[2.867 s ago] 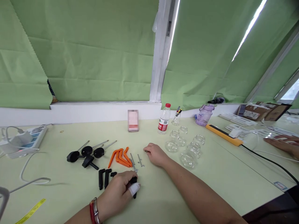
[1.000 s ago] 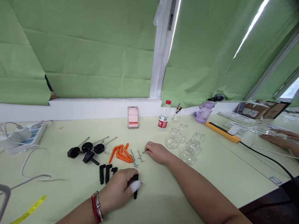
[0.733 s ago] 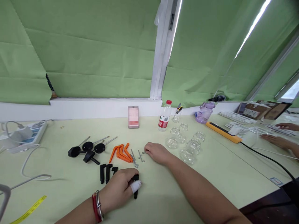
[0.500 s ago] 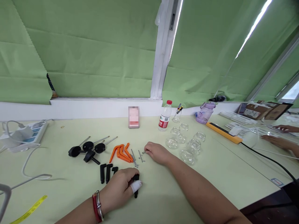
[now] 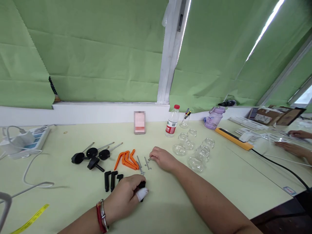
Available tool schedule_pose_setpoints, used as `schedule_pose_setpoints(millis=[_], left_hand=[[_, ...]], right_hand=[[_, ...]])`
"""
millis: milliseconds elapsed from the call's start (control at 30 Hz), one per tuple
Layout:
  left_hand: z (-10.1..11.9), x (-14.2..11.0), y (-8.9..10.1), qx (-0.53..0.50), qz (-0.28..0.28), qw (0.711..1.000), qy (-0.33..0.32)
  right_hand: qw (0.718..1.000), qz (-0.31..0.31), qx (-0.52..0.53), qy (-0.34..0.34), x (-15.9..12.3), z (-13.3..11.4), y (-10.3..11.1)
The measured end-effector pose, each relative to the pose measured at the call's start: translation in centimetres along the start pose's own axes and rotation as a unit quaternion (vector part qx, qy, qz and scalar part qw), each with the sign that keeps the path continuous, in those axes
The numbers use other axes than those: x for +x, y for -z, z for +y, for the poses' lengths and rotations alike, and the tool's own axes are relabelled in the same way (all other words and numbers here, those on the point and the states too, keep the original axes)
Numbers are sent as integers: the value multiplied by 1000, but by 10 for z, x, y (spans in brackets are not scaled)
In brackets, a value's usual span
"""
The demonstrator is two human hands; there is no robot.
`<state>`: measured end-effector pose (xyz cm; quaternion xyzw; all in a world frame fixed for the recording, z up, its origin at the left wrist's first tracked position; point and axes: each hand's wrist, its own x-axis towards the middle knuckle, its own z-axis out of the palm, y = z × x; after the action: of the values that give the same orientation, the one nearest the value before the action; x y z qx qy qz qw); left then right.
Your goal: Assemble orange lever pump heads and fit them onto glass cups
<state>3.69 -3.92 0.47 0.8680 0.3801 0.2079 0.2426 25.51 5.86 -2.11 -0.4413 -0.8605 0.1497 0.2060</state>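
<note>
My left hand (image 5: 128, 192), with white tape on the thumb, is closed round a black plastic part (image 5: 142, 184), mostly hidden by the fingers. Beside it lie several black angled pieces (image 5: 113, 180). My right hand (image 5: 163, 159) is pinched low over the table, its fingertips touching or right by a small spring (image 5: 149, 159); whether they hold anything is hidden. Thin metal screws (image 5: 146, 163) lie just left of those fingertips. Orange bent plastic handles (image 5: 126, 160) rest further left, near round black pieces with metal rods (image 5: 92, 152).
Several clear glass jars (image 5: 195, 163) stand right of my right arm. Behind are a red-capped bottle (image 5: 171, 123), a phone (image 5: 139, 122) and a purple bottle (image 5: 214, 117). Power strips lie left (image 5: 42, 138) and right (image 5: 234, 139). Another person's hands (image 5: 290, 148) are at far right.
My left hand has tilted slightly, so less of the black part shows below the thumb. My right hand has shifted a little to the left, by the spring.
</note>
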Motion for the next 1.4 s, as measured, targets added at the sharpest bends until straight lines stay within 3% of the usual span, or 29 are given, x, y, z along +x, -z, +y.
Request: schedule_pose_setpoints(millis=[767, 1400], left_hand=[[-2, -2, -2, -16, 17, 1000, -10], [-2, 3, -2, 9, -27, 1000, 3]], right_hand=[[999, 0, -23, 27, 9, -11, -7], [1000, 15, 14, 17, 7, -9, -8]])
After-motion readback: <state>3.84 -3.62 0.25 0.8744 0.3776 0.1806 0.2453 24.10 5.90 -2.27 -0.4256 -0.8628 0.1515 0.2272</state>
